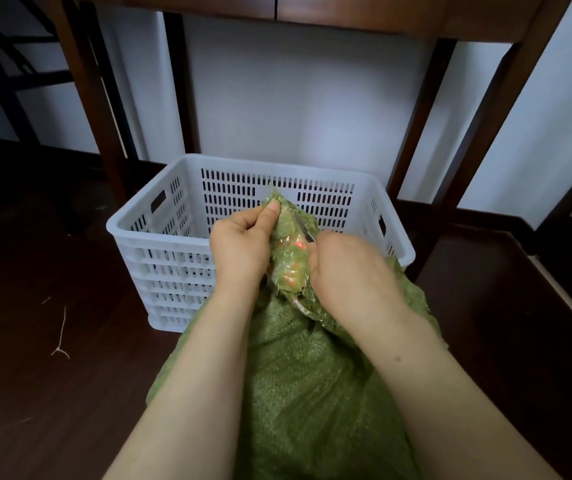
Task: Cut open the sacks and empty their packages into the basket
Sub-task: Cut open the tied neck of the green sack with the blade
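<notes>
2 hands point(239, 247) pinch the sack's point(291, 261) neck, blade point(303, 228) between.

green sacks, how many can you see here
1. A single green woven sack lies across the lap in front of the white basket, its taped neck pinched by the left hand while the right hand cuts. Others may be out of frame.

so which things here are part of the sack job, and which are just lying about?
In use: green sack, blade, white basket, left hand, right hand.
Lying about: string scraps on the floor, table legs behind.
</notes>
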### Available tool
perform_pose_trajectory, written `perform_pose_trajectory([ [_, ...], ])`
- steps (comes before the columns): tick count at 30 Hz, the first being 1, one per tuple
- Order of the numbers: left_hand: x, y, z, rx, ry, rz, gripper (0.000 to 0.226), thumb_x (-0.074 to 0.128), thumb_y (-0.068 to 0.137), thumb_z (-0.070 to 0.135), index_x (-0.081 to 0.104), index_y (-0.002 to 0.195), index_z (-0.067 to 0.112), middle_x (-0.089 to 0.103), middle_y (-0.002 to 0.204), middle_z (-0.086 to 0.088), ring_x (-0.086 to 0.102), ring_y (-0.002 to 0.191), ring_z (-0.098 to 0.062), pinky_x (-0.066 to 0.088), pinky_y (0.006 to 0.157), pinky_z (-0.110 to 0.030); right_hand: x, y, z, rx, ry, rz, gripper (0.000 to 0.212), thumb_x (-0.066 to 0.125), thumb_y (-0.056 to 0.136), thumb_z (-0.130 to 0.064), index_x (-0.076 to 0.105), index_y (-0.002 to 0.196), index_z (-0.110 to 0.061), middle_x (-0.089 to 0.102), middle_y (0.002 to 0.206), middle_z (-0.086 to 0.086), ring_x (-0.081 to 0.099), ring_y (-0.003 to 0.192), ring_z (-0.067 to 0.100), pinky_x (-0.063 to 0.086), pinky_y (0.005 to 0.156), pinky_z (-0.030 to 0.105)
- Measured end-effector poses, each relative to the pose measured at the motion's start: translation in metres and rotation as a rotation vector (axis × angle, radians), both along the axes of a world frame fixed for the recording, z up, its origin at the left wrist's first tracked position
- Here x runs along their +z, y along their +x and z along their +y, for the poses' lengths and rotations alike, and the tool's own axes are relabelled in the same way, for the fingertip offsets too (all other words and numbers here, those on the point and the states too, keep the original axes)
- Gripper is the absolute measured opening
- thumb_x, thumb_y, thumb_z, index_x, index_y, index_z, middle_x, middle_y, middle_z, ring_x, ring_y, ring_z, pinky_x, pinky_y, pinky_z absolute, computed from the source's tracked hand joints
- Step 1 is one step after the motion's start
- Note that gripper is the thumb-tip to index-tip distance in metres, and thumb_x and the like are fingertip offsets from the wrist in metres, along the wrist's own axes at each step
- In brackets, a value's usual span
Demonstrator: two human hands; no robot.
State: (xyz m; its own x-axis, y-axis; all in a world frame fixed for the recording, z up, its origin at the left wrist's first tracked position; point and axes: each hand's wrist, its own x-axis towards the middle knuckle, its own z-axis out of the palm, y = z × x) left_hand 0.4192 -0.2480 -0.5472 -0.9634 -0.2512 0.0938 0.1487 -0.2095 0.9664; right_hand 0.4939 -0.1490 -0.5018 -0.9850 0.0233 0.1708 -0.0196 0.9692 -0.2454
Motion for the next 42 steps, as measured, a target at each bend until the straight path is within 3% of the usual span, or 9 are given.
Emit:
perform_pose_trajectory([
  [6, -0.007, 0.001, 0.0, 0.132, -0.09, 0.002, 0.013, 0.074, 0.079, 0.032, 0.076, 0.08, 0.019, 0.075, 0.084, -0.005, 0.07, 0.085, -0.023, 0.055, 0.085, -0.044, -0.005, 0.007, -0.012, 0.032, 0.031, -0.038, 0.011, 0.039, 0.093, -0.005, 0.038, 0.087, -0.015, 0.033, 0.065, -0.002, 0.041, 0.067, 0.022, 0.03, 0.05, 0.03],
  [8, -0.005, 0.0, -0.002, 0.178, -0.07, 0.001, 0.01, 0.074, 0.08, 0.028, 0.076, 0.081, 0.018, 0.074, 0.082, -0.004, 0.07, 0.085, -0.022, 0.055, 0.085, -0.043, -0.004, 0.008, -0.013, 0.04, 0.025, -0.076, 0.014, 0.039, 0.093, -0.005, 0.038, 0.081, -0.014, 0.033, 0.065, -0.002, 0.041, 0.067, 0.022, 0.033, 0.057, 0.03],
  [12, 0.001, -0.003, -0.005, 0.211, -0.007, -0.004, 0.014, 0.073, 0.081, 0.024, 0.076, 0.084, 0.011, 0.074, 0.08, -0.006, 0.07, 0.086, -0.025, 0.056, 0.085, -0.044, -0.002, 0.012, -0.013, 0.059, 0.058, -0.159, 0.034, 0.042, 0.091, -0.004, 0.03, 0.062, -0.017, 0.037, 0.065, -0.001, 0.033, 0.054, 0.013, 0.027, 0.047, 0.029],
  [24, 0.007, -0.002, -0.006, 0.213, 0.17, 0.001, 0.022, 0.072, 0.083, 0.019, 0.073, 0.094, 0.0, 0.073, 0.086, -0.01, 0.07, 0.089, -0.024, 0.055, 0.087, -0.043, 0.022, 0.02, 0.012, 0.124, 0.063, -0.333, 0.029, 0.043, 0.098, -0.017, 0.048, 0.07, -0.015, 0.048, 0.068, -0.002, 0.046, 0.056, 0.01, 0.033, 0.045, 0.023],
  [28, 0.013, 0.003, -0.007, 0.161, 0.153, 0.015, 0.026, 0.07, 0.084, 0.022, 0.072, 0.099, 0.0, 0.073, 0.089, -0.007, 0.069, 0.089, -0.02, 0.055, 0.088, -0.04, 0.042, 0.023, 0.038, 0.088, -0.372, -0.374, 0.028, 0.046, 0.099, -0.023, 0.062, 0.084, -0.008, 0.052, 0.05, -0.001, 0.041, 0.029, 0.007, 0.031, 0.033, 0.014],
  [32, 0.025, 0.018, 0.005, 0.003, 0.153, 0.017, 0.02, 0.068, 0.086, 0.017, 0.072, 0.093, -0.001, 0.073, 0.09, -0.011, 0.069, 0.089, -0.024, 0.057, 0.082, -0.034, 0.031, 0.01, 0.047, -0.048, -0.892, -0.085, 0.031, 0.054, 0.096, -0.034, 0.06, 0.082, -0.006, 0.046, 0.035, -0.005, 0.032, 0.024, 0.008, 0.023, 0.031, 0.012],
  [35, 0.028, 0.026, 0.013, -0.139, 0.133, 0.002, 0.015, 0.067, 0.086, 0.016, 0.072, 0.084, 0.002, 0.073, 0.079, -0.009, 0.067, 0.076, -0.025, 0.057, 0.071, -0.033, 0.008, -0.002, 0.04, -0.127, -0.991, 0.116, 0.038, 0.074, 0.077, -0.044, 0.061, 0.083, -0.008, 0.045, 0.032, -0.008, 0.035, 0.025, 0.007, 0.028, 0.034, 0.016],
  [39, 0.026, 0.031, 0.012, -0.205, 0.074, -0.015, 0.018, 0.07, 0.083, 0.019, 0.072, 0.083, 0.001, 0.073, 0.082, -0.016, 0.067, 0.074, -0.027, 0.056, 0.075, -0.042, -0.009, -0.012, 0.033, -0.156, -1.057, 0.232, 0.032, 0.082, 0.068, -0.041, 0.065, 0.08, -0.016, 0.059, 0.054, -0.004, 0.048, 0.037, 0.01, 0.038, 0.042, 0.024],
  [42, 0.026, 0.031, 0.007, -0.222, 0.097, -0.006, 0.009, 0.07, 0.081, 0.012, 0.072, 0.082, 0.003, 0.074, 0.074, -0.008, 0.069, 0.068, -0.018, 0.058, 0.069, -0.029, -0.014, -0.016, 0.026, -0.143, -1.096, 0.297, 0.018, 0.083, 0.07, -0.028, 0.067, 0.067, -0.02, 0.072, 0.07, 0.001, 0.069, 0.067, 0.02, 0.057, 0.069, 0.042],
])
